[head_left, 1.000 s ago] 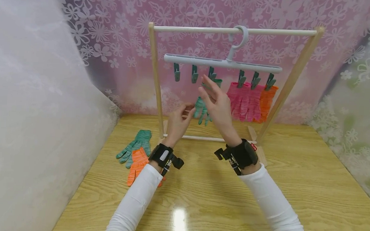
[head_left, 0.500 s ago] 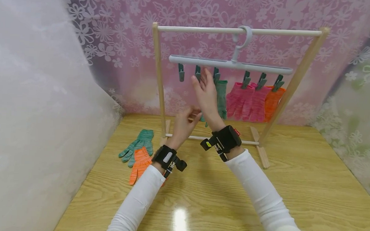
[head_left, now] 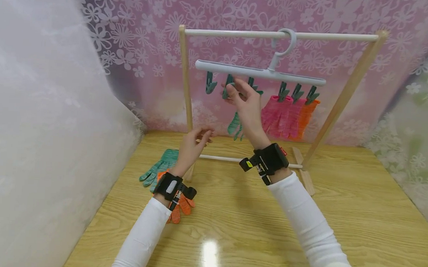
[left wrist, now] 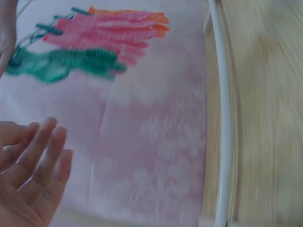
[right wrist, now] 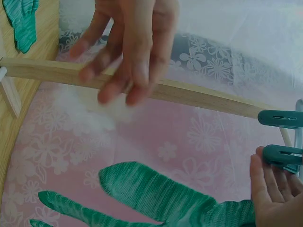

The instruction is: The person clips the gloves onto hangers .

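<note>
My right hand (head_left: 249, 109) is raised to a green clip (head_left: 227, 92), second from the left on the hanger (head_left: 238, 69). Its fingers reach behind the clip (right wrist: 284, 156) and the thumb lies in front, holding it. Behind that hand a green glove (head_left: 234, 124) hangs near the third clip, its upper part mostly hidden. It shows larger, fingers outspread, as the green glove (right wrist: 156, 194) in the right wrist view. My left hand (head_left: 193, 146) hovers lower left with loosely bent fingers and nothing in them; the left wrist view shows its fingers (left wrist: 52, 151) apart.
Pink gloves (head_left: 281, 116) and an orange glove (head_left: 308, 119) hang from the right-hand clips. The leftmost clip (head_left: 210, 83) holds nothing. A wooden rack (head_left: 187, 76) carries the hanger. On the table, a green glove (head_left: 160, 167) and an orange glove (head_left: 183, 206) lie under the left forearm.
My right hand has moved left from the third clip to the second and closed on it. My left hand has drawn left and slightly down, away from the hanging green glove. The hanger has swung.
</note>
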Available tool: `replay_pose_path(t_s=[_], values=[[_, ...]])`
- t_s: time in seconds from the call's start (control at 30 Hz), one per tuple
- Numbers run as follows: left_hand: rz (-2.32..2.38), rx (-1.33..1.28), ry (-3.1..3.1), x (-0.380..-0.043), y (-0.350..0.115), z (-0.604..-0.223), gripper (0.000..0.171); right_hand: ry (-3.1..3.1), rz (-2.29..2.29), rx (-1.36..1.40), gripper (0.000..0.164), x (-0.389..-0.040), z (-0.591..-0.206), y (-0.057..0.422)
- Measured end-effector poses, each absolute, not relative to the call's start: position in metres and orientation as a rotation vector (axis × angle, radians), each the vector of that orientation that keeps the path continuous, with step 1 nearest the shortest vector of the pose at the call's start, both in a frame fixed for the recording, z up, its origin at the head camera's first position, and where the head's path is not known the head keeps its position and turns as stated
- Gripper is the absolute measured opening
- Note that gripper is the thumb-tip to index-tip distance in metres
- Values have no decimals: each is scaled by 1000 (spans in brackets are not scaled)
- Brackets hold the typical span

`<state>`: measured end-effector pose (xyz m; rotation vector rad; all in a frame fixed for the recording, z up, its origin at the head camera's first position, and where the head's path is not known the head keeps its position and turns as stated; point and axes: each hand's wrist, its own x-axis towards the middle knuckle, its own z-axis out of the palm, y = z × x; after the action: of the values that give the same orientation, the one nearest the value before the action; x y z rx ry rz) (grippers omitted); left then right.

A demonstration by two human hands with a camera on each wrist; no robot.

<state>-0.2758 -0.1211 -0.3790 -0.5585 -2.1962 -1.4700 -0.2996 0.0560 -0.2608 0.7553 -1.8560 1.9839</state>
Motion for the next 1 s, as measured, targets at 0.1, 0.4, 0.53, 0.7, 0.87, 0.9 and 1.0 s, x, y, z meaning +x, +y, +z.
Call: replay_pose_path(t_s=[0.1,0.4,0.53,0.7,0.87,0.9,1.0], values=[[-1433,-494,-2265,-266,-142,-382,26,-1809,2012,797,46,-300,-261,57],[-1082,-361,-2583,-237,-188,-396,30,-1793,1988,803,44,-300,-261,58],[-791,-377,-2845,-220,-201,-414,31,-1795,2000,788,46,-299,-261,58],[-545,-525,-3000,-205,-209,-442,25,-1726,2040,838,50,-299,-262,59],[-543,-639,-2983,-196,-209,-455,20,-1728,2032,857,50,-300,-262,60],[-568,-635,-2985,-195,-208,-456,22,-1733,2032,857,49,-300,-262,60],[-612,-636,-2988,-193,-207,-460,28,-1739,2032,863,47,-300,-263,60]])
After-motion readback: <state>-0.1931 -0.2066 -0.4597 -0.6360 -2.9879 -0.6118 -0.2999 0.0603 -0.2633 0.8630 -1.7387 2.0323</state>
